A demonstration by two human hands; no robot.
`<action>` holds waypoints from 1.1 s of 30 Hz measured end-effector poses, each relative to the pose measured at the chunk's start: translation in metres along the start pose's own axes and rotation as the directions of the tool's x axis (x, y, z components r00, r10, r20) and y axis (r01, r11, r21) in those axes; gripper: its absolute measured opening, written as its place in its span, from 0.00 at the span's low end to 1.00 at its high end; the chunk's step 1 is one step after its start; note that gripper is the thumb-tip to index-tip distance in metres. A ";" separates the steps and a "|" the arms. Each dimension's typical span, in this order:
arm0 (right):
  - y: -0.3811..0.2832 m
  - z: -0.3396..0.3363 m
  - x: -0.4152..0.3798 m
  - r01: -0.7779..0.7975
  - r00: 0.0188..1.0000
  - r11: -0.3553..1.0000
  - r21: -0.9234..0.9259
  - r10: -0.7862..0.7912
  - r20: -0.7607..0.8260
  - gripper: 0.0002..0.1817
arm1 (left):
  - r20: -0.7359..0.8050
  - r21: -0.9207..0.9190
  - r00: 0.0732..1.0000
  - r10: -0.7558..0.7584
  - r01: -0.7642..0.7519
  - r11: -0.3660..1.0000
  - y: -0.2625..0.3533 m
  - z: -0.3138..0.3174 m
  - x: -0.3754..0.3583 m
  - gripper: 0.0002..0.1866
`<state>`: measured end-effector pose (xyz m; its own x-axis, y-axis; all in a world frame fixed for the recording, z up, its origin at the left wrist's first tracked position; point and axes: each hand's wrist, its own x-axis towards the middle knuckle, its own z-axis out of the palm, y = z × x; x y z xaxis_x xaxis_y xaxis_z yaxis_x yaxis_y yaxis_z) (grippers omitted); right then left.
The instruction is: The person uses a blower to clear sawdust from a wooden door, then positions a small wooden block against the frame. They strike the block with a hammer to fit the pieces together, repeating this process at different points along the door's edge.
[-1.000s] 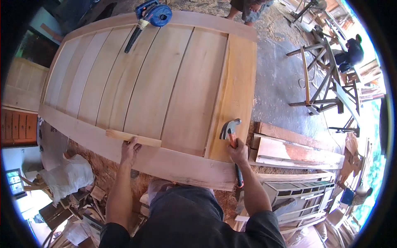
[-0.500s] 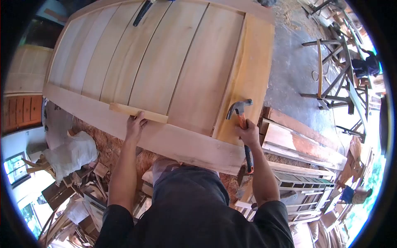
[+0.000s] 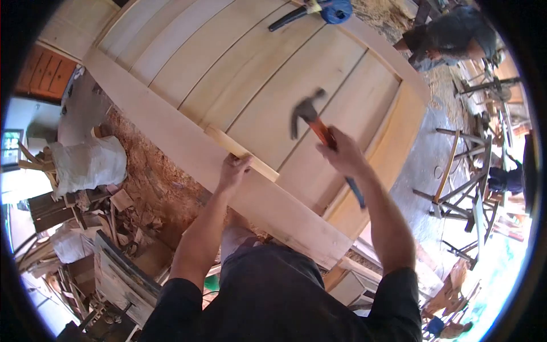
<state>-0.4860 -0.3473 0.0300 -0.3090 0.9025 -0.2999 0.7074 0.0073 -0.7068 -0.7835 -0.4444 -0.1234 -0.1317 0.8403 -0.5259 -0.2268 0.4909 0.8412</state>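
A large wooden panel door (image 3: 213,74) lies flat in front of me, its planks set inside a pale frame. Across the near frame rail's inner edge rests a short wooden strip (image 3: 244,153). My left hand (image 3: 232,171) is closed on the strip's near side, fingers pinching it. Raised above the planks, right of the strip, is a claw hammer (image 3: 320,130) with a dark head and an orange and black handle. My right hand (image 3: 345,153) is wrapped round that handle. The hammer head is slightly blurred and apart from the strip.
A blue power tool with a black nozzle (image 3: 336,10) lies on the door's far side. Another person (image 3: 456,37) bends at the upper right. Wooden trestles (image 3: 464,171) stand on the right. Scrap wood and a plastic-wrapped bundle (image 3: 91,162) lie left, amid sawdust.
My right hand has lifted the hammer and brought it left over the planks. My left hand stays on the strip. The view has turned, bringing the blue tool and another person into sight.
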 end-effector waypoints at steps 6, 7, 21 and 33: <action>-0.145 0.023 0.146 0.398 0.868 0.900 -0.178 -0.306 0.392 0.16 | 0.065 -0.017 0.995 0.077 -0.076 0.997 -0.009 -0.008 0.004 0.12; -0.181 0.022 0.156 0.316 0.817 0.939 -0.137 -0.196 0.542 0.16 | 0.076 -0.040 0.995 0.063 -0.061 0.997 -0.008 -0.009 0.004 0.12; -0.250 0.081 0.219 0.582 0.786 0.539 -0.609 -0.181 0.592 0.15 | 0.051 -0.076 0.997 0.060 -0.056 0.996 -0.007 -0.008 0.007 0.12; -0.216 0.132 0.270 0.773 0.620 0.325 -0.545 -0.205 0.757 0.15 | 0.051 -0.028 0.997 0.063 -0.062 0.998 -0.008 -0.008 0.007 0.14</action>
<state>-0.8057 -0.1621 0.0175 -0.8182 0.2325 -0.5259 0.3375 0.9347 -0.1118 -0.7906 -0.4439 -0.1349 -0.0963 0.8803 -0.4645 -0.2451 0.4314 0.8683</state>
